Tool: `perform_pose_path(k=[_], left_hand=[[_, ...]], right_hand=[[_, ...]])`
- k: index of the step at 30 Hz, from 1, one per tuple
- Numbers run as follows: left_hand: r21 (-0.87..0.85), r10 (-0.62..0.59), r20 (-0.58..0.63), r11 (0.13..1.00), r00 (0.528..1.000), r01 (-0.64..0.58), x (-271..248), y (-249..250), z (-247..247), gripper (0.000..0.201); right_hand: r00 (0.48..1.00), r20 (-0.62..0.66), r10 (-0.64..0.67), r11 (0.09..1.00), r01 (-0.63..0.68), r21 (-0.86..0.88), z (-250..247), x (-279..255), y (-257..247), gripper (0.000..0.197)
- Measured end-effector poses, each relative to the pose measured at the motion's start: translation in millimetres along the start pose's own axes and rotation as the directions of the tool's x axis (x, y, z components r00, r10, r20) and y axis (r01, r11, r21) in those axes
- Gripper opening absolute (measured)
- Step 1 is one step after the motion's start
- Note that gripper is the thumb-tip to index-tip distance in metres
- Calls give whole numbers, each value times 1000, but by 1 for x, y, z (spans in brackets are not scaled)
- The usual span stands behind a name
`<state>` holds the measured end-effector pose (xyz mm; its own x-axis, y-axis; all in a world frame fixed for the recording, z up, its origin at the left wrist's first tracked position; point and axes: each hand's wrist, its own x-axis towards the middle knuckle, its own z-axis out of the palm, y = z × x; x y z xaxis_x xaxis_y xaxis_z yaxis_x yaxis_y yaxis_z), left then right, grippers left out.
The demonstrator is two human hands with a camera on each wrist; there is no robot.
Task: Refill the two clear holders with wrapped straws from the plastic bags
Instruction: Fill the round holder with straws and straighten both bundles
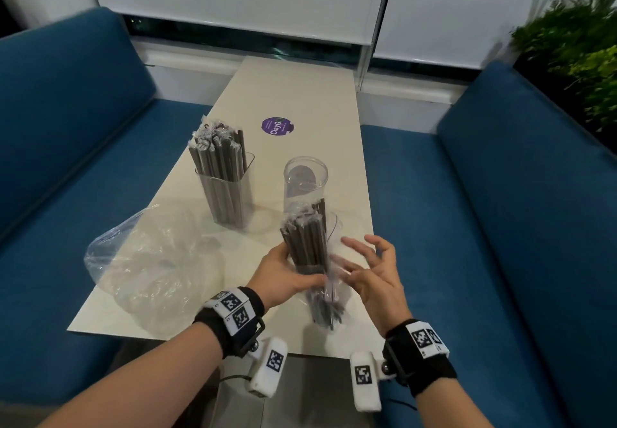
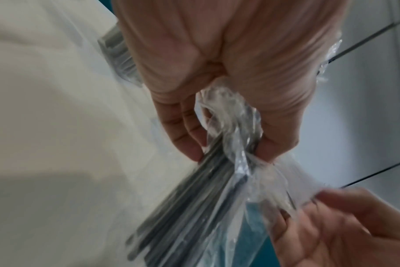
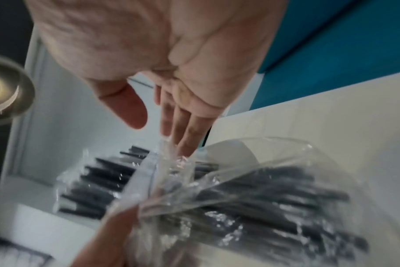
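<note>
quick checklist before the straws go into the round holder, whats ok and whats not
1. Round holder empty and upright: ok.
2. Left hand grips the straw bundle: ok.
3. Bundle free of its plastic bag: not ok, lower ends sit inside.
4. Right hand holding the bag to pull it off: not ok, fingers spread.
5. Square holder filled: ok.
6. Wrappers intact: cannot tell.

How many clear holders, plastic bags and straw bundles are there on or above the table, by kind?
Clear holders: 2 (square one filled, round one empty)
Plastic bags: 2 (empty bag, bag in left hand)
Straw bundles: 2 (in square holder, in held bag)
Total: 6
</note>
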<state>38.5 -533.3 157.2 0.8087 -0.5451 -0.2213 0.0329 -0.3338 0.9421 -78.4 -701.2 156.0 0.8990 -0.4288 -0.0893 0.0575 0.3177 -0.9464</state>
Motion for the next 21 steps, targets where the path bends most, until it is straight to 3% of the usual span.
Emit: perform_pose_path(k=[2, 3, 5, 8, 10, 11, 14, 16, 17, 19, 21], left_hand=[[-97, 34, -8, 995, 999, -35, 2, 8, -4, 64], [-135, 66, -10, 989, 998, -66, 2, 14, -6, 60], [-196, 118, -20, 973, 993, -120, 0, 29, -10, 55], [-243, 196, -16, 951, 981, -193, -4, 47, -13, 50], [-295, 219, 31, 934, 975, -200, -7, 56, -11, 57], [-296, 217, 52, 935, 975, -193, -8, 60, -8, 61], [-234, 189, 73, 958, 979, -167, -12, 71, -2, 64], [-140, 188, 33, 973, 982, -182, -13, 81, -3, 71], [-60, 189, 18, 980, 982, -188, -12, 83, -4, 82], [85, 202, -7, 976, 979, -201, -15, 84, -10, 113], [264, 348, -91, 912, 933, -314, -20, 83, -20, 127]], right_hand=[[994, -55, -96, 994, 98, 42, -2, -1, -7, 70], [988, -72, -136, 991, 135, -16, -4, -3, -11, 74], [987, -33, -159, 939, 141, -315, -10, -7, -17, 92], [999, 53, 8, 662, 35, -748, -6, -10, -27, 141], [996, 88, -30, 499, 91, -862, 8, -7, -27, 127], [994, 94, -60, 497, 111, -861, 17, -5, -26, 107], [996, -44, -73, 703, 20, -711, 28, 2, -18, 53], [989, -143, -47, 710, -67, -701, 28, 3, -15, 26], [986, -162, -44, 666, -92, -740, 27, 4, -16, 20], [986, -161, -45, 582, -105, -806, 25, 7, -23, 36], [987, -160, 1, 489, -140, -861, 18, 12, -37, 52]])
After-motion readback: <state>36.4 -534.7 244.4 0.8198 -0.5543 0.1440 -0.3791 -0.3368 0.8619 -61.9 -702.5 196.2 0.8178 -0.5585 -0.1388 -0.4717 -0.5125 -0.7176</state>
